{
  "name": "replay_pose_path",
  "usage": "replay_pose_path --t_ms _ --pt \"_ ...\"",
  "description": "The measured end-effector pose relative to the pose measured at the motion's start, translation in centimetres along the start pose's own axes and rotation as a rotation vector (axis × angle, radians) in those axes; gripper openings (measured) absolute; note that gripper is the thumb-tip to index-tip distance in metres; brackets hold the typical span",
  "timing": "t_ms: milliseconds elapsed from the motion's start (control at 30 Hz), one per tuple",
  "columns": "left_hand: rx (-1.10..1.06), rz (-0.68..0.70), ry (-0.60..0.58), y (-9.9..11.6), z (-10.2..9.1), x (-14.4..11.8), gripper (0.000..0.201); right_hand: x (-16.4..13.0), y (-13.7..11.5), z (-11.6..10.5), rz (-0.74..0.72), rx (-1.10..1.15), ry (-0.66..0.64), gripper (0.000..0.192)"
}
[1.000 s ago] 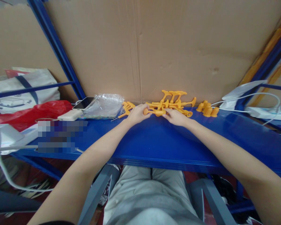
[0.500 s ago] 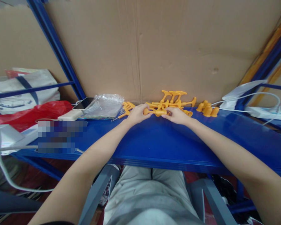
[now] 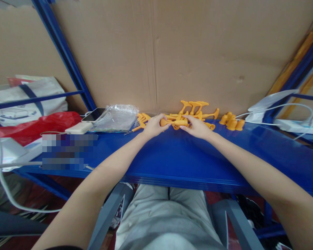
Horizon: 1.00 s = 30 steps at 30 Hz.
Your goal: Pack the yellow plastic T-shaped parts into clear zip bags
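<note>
Both hands hold one yellow plastic piece (image 3: 173, 122) level above the back part of the blue table. My left hand (image 3: 154, 126) is closed around its rounded handle end. My right hand (image 3: 197, 127) pinches the other end, a ribbed yellow cap (image 3: 181, 122), between thumb and fingers. Behind the hands lies a pile of yellow T-handled pieces (image 3: 195, 106), partly hidden by them. Left of my left hand are more yellow pieces with threaded stems (image 3: 143, 119) and dark metal springs (image 3: 139, 121). Several ribbed yellow cups (image 3: 232, 122) stand to the right.
A cardboard sheet (image 3: 156, 52) closes off the back of the blue table (image 3: 161, 156). To the left lie a clear plastic bag (image 3: 122, 116), a phone (image 3: 95, 114), a white power bank (image 3: 79, 127) and a red bag (image 3: 54, 123). White cables (image 3: 302, 106) lie at right.
The held yellow piece has come up slightly, and its ribbed right end shows more clearly. My right hand's fingers have shifted a little on it; my left hand is almost still.
</note>
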<state>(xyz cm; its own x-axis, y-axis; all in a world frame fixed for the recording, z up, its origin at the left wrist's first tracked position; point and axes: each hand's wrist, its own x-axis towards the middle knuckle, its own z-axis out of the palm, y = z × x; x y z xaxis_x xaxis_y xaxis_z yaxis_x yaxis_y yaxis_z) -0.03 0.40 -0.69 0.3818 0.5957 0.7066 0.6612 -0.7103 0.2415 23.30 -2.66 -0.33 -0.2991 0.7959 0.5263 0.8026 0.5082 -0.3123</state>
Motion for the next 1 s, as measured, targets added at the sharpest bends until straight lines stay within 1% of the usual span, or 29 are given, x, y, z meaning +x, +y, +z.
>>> replay_pose_path --t_ms 33,100,233,333,433,500,567,633,700,733,800,833,933,967,1000 --pt "-0.005 -0.001 -0.001 0.1 0.0 0.0 0.019 -0.2 -0.4 0.0 -0.03 -0.067 0.023 0.051" --pt "-0.012 0.002 -0.004 0.2 0.1 0.0 0.018 -0.5 -1.2 0.0 -0.112 -0.185 0.049 0.051" --pt "-0.011 0.058 -0.036 0.7 0.3 -0.2 0.019 -0.9 -2.4 0.3 -0.263 -0.321 0.071 0.035" --pt "0.011 0.15 -0.078 1.1 0.5 -0.4 0.018 -1.0 -2.9 0.6 -0.276 -0.381 0.005 0.027" --pt "0.039 0.203 -0.136 1.6 0.5 -0.6 0.022 -1.1 -3.3 0.6 -0.245 -0.417 -0.1 0.026" --pt "0.052 0.174 -0.16 1.8 0.3 -0.6 0.033 -1.1 -3.5 0.6 -0.214 -0.449 -0.16 0.027" --pt "0.071 0.089 -0.164 1.6 0.0 -0.5 0.045 -1.2 -3.6 0.6 -0.185 -0.481 -0.203 0.027" --pt "0.109 -0.003 -0.157 0.9 -0.4 -0.2 0.048 -1.2 -3.7 0.5 -0.164 -0.496 -0.234 0.027" --pt "0.182 -0.053 -0.156 -0.4 -0.7 0.0 0.046 -1.3 -3.7 0.6 -0.152 -0.495 -0.257 0.026" --pt "0.234 -0.071 -0.174 -1.1 -0.8 0.1 0.045 -1.3 -3.6 0.6 -0.149 -0.489 -0.27 0.026" --pt "0.351 -0.139 -0.253 -2.5 -0.9 0.1 0.048 -1.3 -3.5 0.7 -0.152 -0.47 -0.298 0.026" --pt "0.405 -0.19 -0.321 -3.1 -0.8 0.1 0.048 -1.2 -3.4 0.7 -0.156 -0.459 -0.31 0.026" --pt "0.483 -0.291 -0.606 -4.1 -0.7 -0.1 0.05 -1.1 -3.2 0.8 -0.163 -0.434 -0.336 0.026" --pt "0.491 -0.298 -0.678 -4.2 -0.6 -0.1 0.051 -1.1 -3.1 0.8 -0.163 -0.429 -0.341 0.026" --pt "0.494 -0.293 -0.726 -4.1 -0.6 -0.1 0.052 -1.1 -3.0 0.9 -0.163 -0.425 -0.347 0.026"
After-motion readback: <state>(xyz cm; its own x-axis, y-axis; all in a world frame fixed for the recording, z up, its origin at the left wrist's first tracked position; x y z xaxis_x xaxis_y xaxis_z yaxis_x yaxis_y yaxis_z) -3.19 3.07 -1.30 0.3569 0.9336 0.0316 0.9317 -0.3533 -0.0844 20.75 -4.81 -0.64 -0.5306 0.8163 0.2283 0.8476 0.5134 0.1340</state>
